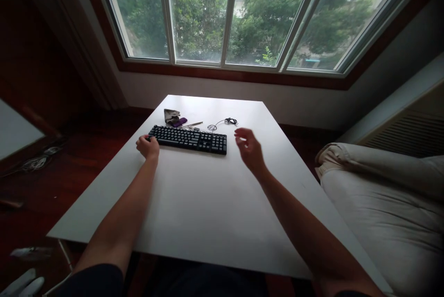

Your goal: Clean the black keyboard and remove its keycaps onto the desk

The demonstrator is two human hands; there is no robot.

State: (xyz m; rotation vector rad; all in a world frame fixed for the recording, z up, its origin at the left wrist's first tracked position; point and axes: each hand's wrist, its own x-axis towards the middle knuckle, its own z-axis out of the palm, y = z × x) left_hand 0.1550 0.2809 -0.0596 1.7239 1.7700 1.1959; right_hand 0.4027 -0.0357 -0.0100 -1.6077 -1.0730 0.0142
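So, left hand (148, 147) at black keyboard (189, 139)

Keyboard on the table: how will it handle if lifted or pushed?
The keyboard looks like one long rigid slab, so probably stiff. Lying flat on the smooth-looking table, it should slide rather than tip. The cable behind it, if attached, would likely trail floppily.
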